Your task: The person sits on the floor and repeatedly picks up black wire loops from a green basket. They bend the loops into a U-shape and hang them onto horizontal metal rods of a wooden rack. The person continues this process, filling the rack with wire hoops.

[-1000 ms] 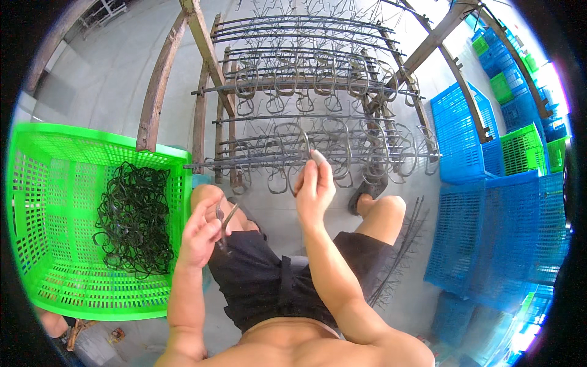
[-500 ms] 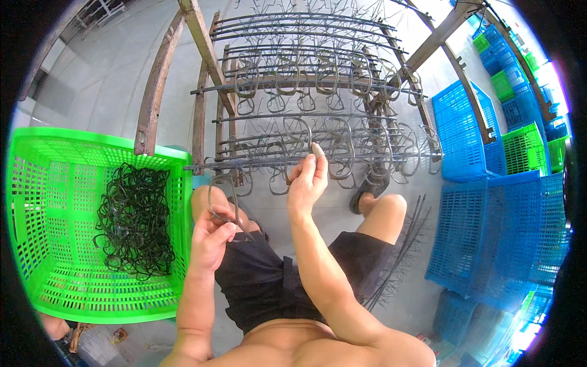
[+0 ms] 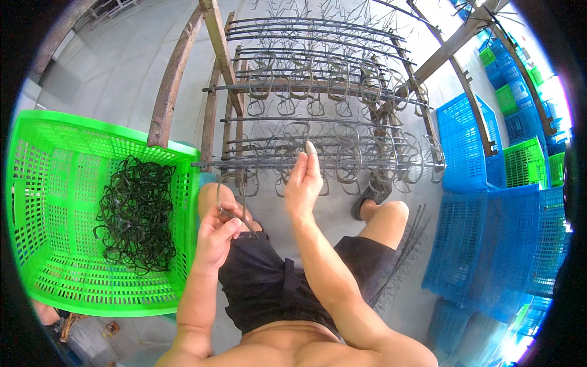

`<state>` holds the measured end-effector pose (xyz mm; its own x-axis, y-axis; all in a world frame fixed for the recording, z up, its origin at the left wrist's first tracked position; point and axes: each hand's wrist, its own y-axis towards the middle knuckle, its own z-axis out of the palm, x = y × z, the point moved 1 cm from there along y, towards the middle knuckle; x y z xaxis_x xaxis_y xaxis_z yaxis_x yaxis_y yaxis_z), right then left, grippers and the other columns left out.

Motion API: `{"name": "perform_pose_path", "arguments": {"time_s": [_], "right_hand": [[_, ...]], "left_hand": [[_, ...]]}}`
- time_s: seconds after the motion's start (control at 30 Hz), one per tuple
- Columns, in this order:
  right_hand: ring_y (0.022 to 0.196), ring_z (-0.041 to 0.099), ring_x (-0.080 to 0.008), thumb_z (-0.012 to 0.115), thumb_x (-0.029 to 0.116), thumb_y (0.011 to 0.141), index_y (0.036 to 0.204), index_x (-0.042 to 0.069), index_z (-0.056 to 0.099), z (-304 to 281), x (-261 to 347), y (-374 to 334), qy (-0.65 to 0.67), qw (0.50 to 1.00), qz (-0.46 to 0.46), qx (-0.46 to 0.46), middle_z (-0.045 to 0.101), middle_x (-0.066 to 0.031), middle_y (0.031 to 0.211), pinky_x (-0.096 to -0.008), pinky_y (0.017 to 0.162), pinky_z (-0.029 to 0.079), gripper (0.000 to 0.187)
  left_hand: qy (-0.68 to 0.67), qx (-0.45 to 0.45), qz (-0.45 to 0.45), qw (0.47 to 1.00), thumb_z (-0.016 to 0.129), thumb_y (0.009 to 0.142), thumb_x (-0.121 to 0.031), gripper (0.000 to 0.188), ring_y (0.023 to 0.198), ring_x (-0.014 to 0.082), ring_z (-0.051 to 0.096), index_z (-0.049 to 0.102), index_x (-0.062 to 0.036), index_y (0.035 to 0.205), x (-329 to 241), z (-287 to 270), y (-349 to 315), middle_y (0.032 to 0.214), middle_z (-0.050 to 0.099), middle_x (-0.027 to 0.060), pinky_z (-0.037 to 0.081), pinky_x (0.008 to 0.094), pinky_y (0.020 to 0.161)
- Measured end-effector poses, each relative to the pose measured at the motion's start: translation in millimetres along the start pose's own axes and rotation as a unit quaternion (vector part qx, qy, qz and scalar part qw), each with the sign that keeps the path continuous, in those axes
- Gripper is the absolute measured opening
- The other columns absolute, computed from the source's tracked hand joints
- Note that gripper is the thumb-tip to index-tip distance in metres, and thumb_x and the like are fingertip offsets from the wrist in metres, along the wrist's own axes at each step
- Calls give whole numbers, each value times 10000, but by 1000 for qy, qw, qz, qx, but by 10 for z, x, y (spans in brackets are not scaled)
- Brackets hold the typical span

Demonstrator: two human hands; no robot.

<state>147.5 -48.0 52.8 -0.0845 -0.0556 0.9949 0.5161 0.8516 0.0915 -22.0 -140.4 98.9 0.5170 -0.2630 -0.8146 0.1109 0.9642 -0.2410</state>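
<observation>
My left hand is closed on a thin dark wire-like loop, held upright beside my left knee, just right of the green basket. My right hand reaches up to the front rod of a rack, its fingers close together and a pale cover on one fingertip. That fingertip meets the side of another loop at the rod; the exact contact is partly hidden. Several similar loops hang along the rods. A tangled heap of dark loops lies in the green basket.
Wooden posts and spiky rods make up the rack ahead. Blue crates and a green crate are stacked at the right. Thin spiked rods lie on the floor beside my right leg.
The whole view has shifted slightly, with the rack sitting farther right. My right fingers have straightened upward along the loop at the rod. My left hand keeps its loop in nearly the same pose.
</observation>
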Motion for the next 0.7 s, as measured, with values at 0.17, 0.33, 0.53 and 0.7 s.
{"name": "perform_pose_path", "arguments": {"time_s": [0.17, 0.33, 0.53, 0.7], "right_hand": [[541, 381, -94, 494, 129, 928, 1217, -4, 509, -151, 104, 87, -28, 998, 47, 36, 456, -10, 611, -232, 512, 379, 318], [963, 489, -280, 614, 171, 836, 1273, 33, 453, -399, 501, -184, -236, 962, -107, 90, 465, -188, 1127, -350, 780, 427, 485], [1129, 414, -339, 647, 151, 803, 1259, 28, 452, -328, 857, -487, -89, 921, -172, 337, 395, -204, 1220, -395, 933, 378, 511], [636, 499, -97, 517, 82, 902, 1187, -12, 490, -33, 495, -611, 41, 976, -17, 212, 526, -66, 764, -233, 585, 431, 301]], "left_hand": [[-8, -6, -6, 1000, 572, 845, -63, 264, 761, 89, 537, 524, -19, 1100, 25, -58, -11, 941, 583, 63, 396, 200, 611], [104, 16, -32, 994, 568, 846, -12, 330, 773, 90, 558, 507, 10, 1169, -21, -17, 43, 931, 603, 60, 441, 220, 640], [163, 85, 29, 983, 608, 809, -20, 297, 834, 124, 578, 525, 4, 1093, -189, 24, 161, 925, 606, 57, 466, 265, 767], [151, -2, 134, 979, 562, 850, -27, 256, 960, 156, 556, 519, -12, 1101, -125, 176, 456, 1016, 598, 86, 417, 286, 878]]}}
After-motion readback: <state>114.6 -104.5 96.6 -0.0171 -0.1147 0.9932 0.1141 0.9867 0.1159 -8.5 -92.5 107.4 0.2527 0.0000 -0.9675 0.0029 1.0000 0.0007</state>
